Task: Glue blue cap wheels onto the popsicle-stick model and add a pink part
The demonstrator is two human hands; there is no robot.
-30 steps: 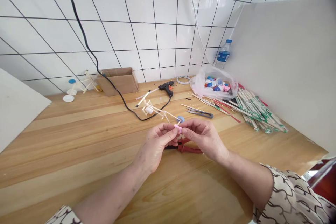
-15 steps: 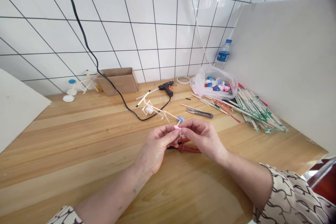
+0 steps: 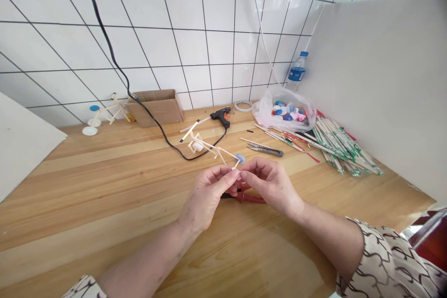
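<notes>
My left hand (image 3: 206, 193) and my right hand (image 3: 270, 184) meet fingertip to fingertip over the wooden table (image 3: 104, 195). Together they pinch a small pink piece (image 3: 235, 170), mostly hidden by the fingers. Just behind the fingertips lies a stick frame (image 3: 209, 146) with a blue cap (image 3: 240, 158) at its near end. Red-handled pliers (image 3: 249, 198) lie on the table under my hands.
A black glue gun (image 3: 221, 115) with its cable, small scissors (image 3: 267, 150), a cardboard box (image 3: 157, 107), a tape roll (image 3: 243, 105), a bag of caps (image 3: 286, 114), a water bottle (image 3: 296, 72) and a pile of wrapped chopsticks (image 3: 342, 146). Another stick model (image 3: 103, 116) stands far left.
The fingers have closed more over the pink piece, so less of it shows. The hands stay in the same spot.
</notes>
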